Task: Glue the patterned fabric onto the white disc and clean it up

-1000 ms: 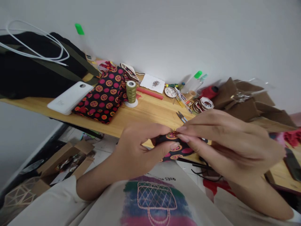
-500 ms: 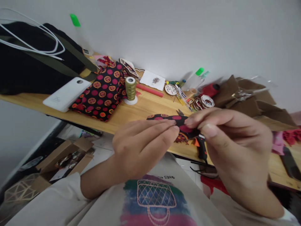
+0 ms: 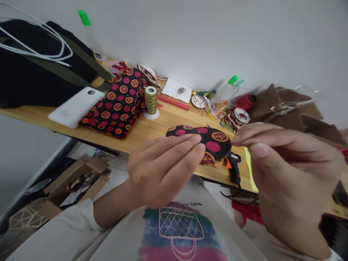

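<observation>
My left hand (image 3: 165,166) is closed on a rounded piece of black fabric (image 3: 214,139) printed with red and orange flower circles. Its fingers lie over the near side, and the thumb is hidden. Just off the fabric's right end, thumb and fingertips of my right hand (image 3: 288,170) are pinched together. Whatever they hold is too fine to make out. Below the fabric a black glue gun (image 3: 234,168) with an orange trigger lies at the table's front edge.
Folded fabric of the same print (image 3: 116,105), a white power bank (image 3: 76,107) and an olive thread spool (image 3: 150,101) are on the left. A red stick (image 3: 174,103) lies at the back. Brown paper bags (image 3: 288,110) stand behind my right hand. An open cardboard box (image 3: 73,186) sits below the table.
My right hand has moved right, away from the fabric, still pinched. More of the fabric's right end shows. My left hand keeps its hold with little movement.
</observation>
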Demonstrator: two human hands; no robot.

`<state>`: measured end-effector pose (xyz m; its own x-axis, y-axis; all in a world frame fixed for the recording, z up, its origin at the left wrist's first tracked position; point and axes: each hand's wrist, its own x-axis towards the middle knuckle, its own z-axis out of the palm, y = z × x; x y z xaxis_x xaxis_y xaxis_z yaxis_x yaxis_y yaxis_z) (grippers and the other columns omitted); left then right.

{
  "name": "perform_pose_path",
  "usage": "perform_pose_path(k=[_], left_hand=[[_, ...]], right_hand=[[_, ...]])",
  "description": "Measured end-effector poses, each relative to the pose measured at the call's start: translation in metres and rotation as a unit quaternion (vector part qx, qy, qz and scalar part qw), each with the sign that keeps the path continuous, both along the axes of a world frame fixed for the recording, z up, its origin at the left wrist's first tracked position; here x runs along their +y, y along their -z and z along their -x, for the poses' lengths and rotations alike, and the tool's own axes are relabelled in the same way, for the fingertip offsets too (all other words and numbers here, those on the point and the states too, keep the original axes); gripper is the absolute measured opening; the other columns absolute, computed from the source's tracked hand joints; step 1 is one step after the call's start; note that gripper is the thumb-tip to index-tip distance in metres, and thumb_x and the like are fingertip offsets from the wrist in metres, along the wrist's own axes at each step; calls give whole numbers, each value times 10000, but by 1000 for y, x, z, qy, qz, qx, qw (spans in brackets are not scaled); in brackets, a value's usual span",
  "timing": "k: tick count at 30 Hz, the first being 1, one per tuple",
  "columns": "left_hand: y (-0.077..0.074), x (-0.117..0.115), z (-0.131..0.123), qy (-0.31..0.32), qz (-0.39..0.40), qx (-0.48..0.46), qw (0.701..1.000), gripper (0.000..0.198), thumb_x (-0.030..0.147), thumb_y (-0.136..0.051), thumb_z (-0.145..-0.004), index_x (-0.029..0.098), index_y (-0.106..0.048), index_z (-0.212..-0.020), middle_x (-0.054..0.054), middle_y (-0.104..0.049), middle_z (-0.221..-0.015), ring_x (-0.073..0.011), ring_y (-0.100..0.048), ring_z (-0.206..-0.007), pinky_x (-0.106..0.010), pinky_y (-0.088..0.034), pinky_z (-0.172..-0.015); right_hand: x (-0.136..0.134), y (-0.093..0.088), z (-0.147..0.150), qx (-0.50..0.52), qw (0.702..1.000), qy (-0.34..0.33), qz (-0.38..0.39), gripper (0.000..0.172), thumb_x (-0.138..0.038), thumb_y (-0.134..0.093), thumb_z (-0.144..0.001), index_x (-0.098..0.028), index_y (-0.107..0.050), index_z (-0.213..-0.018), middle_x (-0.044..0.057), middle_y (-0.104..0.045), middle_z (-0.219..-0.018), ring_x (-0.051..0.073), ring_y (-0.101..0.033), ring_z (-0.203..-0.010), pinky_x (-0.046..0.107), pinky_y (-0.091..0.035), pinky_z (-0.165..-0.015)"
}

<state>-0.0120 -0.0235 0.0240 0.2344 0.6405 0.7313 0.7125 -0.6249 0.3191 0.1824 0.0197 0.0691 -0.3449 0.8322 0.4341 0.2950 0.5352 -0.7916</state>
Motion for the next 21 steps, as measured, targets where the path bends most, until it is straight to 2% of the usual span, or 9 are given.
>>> perform_pose_path(k=[4, 7, 14, 21], left_hand=[[1, 2, -1, -1, -3, 18, 1000, 229, 76, -578, -833, 97, -631, -1055, -104, -701, -1107, -198, -634, -1090, -301, -530, -959], [2, 4, -1, -13, -10, 20, 1000, 212, 88, -582, -839, 105, -634, -1043, -96, -698, -1115, -195, -627, -1103, -306, -530, -957], [7, 15, 6, -23, -19, 41, 999, 196, 116, -587, -846, 125, -636, -1035, -84, -705, -1101, -204, -636, -1087, -329, -550, -926], [14, 28, 7, -32, -30, 15, 999, 204, 91, -602, -820, 101, -641, -1020, -101, -716, -1063, -211, -653, -1054, -327, -550, -927]], right_hand=[[5, -5, 6, -31, 999, -7, 8, 193, -64, -675, -760, -247, -719, -808, -22, -728, -860, 149, -653, -882, 320, -525, -866], [12, -5, 10, -77, 997, -10, 11, 138, -117, -700, -749, -246, -728, -787, -14, -732, -906, 147, -663, -888, 302, -539, -837], [25, -3, 22, -97, 994, -53, 17, 132, -147, -723, -727, -274, -726, -763, -25, -733, -891, 165, -667, -912, 332, -542, -832], [34, -4, 27, -152, 984, -81, -50, 73, -155, -680, -771, -226, -670, -785, 12, -701, -854, 158, -633, -892, 335, -498, -869]])
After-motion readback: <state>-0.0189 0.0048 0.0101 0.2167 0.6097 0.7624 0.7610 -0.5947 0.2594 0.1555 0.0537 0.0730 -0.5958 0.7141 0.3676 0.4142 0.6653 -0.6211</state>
